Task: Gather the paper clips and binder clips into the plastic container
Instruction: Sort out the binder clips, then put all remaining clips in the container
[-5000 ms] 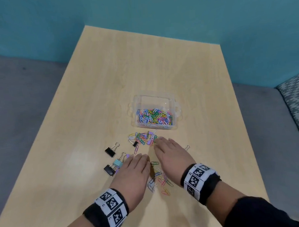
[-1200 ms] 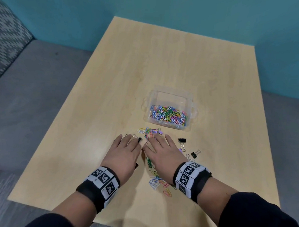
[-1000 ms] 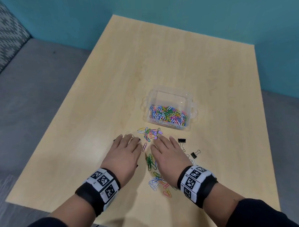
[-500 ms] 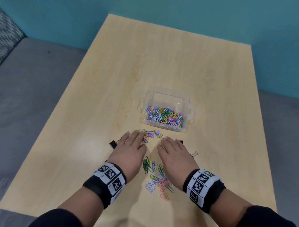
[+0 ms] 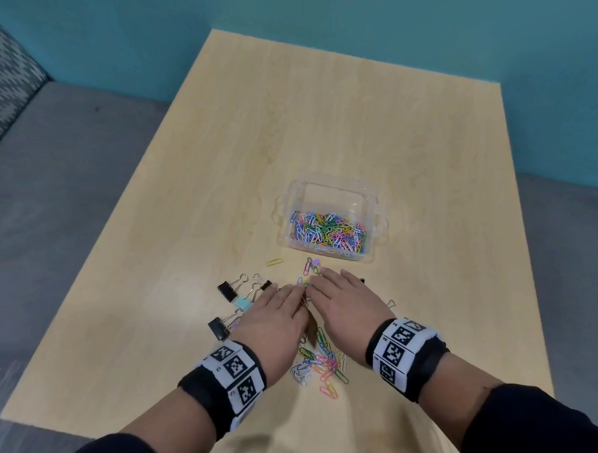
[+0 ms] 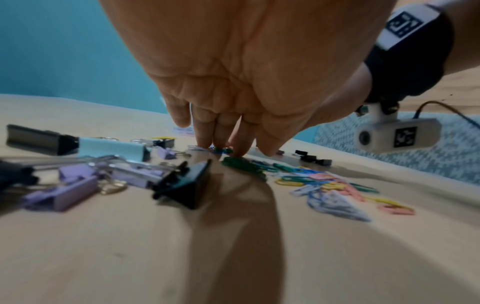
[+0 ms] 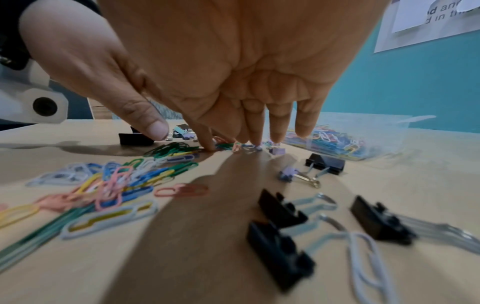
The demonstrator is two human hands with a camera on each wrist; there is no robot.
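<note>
A clear plastic container (image 5: 330, 185) holding many coloured paper clips stands mid-table; its wall also shows in the right wrist view (image 7: 363, 131). Both hands lie palm down just in front of it. My left hand (image 5: 283, 297) and right hand (image 5: 329, 288) have straight fingers, and their fingertips almost meet over a few paper clips. Left fingertips (image 6: 240, 149) and right fingertips (image 7: 207, 144) press on the table among green clips. A loose paper clip pile (image 5: 319, 362) lies between my wrists. Black, blue and purple binder clips (image 5: 226, 291) lie left of the left hand.
Under my right palm lie several black binder clips (image 7: 280, 209) and a small purple one (image 7: 288, 173). A single yellow paper clip (image 5: 274, 262) lies left of the container. The table's near edge (image 5: 94, 430) runs just behind my forearms. Grey seating surrounds the table.
Both hands have slid toward each other until their fingertips nearly touch. The left hand moved right, uncovering binder clips on its left side.
</note>
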